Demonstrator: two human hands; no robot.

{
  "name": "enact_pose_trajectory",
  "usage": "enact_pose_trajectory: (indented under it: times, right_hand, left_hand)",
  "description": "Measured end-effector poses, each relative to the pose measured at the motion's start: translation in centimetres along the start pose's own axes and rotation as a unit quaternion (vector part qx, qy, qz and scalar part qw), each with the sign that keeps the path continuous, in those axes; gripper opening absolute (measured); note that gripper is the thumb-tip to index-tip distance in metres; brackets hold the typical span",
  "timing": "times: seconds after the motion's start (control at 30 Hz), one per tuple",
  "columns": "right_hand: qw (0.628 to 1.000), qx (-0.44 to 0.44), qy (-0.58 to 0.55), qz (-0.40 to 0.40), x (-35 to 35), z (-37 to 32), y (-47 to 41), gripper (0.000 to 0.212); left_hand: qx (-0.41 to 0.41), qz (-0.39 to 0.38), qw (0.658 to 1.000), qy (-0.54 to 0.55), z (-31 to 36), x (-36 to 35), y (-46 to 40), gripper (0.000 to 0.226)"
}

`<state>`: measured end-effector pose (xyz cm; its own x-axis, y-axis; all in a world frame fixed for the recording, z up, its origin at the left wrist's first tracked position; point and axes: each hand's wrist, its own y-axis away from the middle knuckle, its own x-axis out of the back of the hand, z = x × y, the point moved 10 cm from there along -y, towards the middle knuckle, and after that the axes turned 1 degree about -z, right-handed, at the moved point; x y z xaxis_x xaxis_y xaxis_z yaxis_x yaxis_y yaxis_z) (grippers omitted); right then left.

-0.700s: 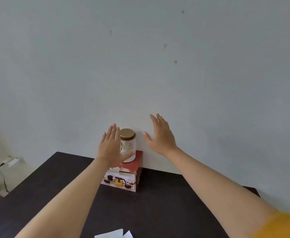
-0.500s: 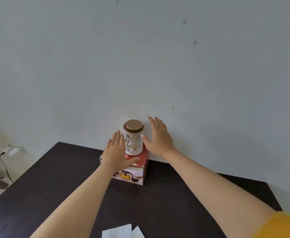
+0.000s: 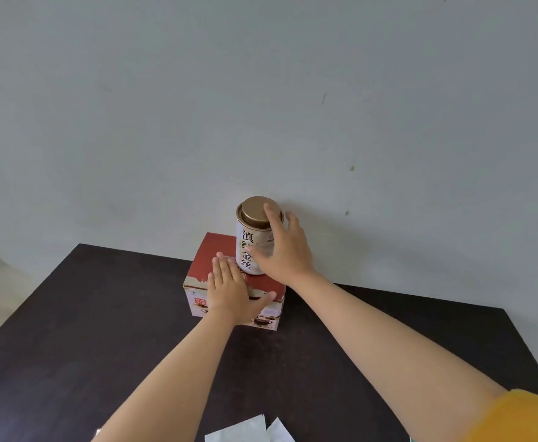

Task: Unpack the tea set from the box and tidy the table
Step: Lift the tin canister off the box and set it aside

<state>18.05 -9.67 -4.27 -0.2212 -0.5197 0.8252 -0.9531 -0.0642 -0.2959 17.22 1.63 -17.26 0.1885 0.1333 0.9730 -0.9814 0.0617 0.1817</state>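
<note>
Dark brown wood makes up the table [image 3: 102, 330], which is pushed close to a pale grey wall [image 3: 261, 90] with a few small marks on it.

From the head camera, a red and white box [image 3: 212, 250] sits on the table near the wall. It has little pictures of a tea set on its front side. On top of the box stands a round white tin [image 3: 247, 247] with a gold lid [image 3: 255, 212] and big dark letters down its side. The tin is upright and sits on the right part of the box top.

The left hand [image 3: 229, 291] lies flat on the box. Its fingers are straight and close together, and the thumb sticks out to the right along the front edge. It presses on the box and holds nothing.

The right hand [image 3: 285, 253] is on the right side of the tin. Its fingers curl round the tin near the lid, and the thumb rests across the front of the tin lower down. So this hand grips the tin.

A yellow sleeve [image 3: 516, 419] shows at the bottom right corner. Two white bits of paper [image 3: 239, 430] lie on the table at the bottom edge, well apart from the box
</note>
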Motion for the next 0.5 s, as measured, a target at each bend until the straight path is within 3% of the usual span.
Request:
enact_pose_trajectory:
  times: [0.3,0.5]
  right_hand:
    - [0.99,-0.032,-0.121,0.06,-2.7,1.0,0.4,0.083]
    - [0.98,-0.036,-0.161,0.115,1.0,3.8,3.1,0.083]
  left_hand:
    - [0.0,0.017,1.0,-0.003,-0.1,-1.0,-0.5,0.132]
    - [0.008,-0.004,1.0,-0.008,-0.1,-1.1,-0.4,0.125]
